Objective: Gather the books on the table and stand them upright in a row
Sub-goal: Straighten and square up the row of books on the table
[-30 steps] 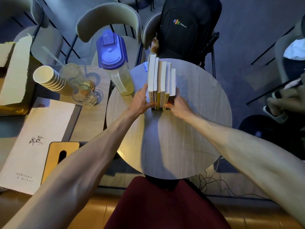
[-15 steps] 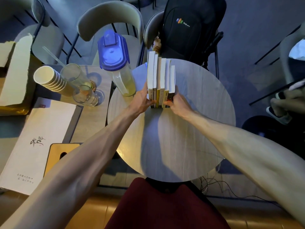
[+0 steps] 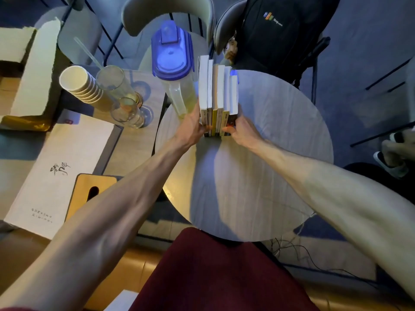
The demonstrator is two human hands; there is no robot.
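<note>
Left hand (image 3: 190, 129) and right hand (image 3: 242, 132) clamp the upright books (image 3: 216, 90) — pitcher (image 3: 174, 63) beside holds yellowish liquid.

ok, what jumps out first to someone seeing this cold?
A row of books stands upright at the far middle of the round table, with the left hand and right hand holding it from either side. Next comes the blue-lidded pitcher just left of the books, then the black backpack on the chair behind.
</note>
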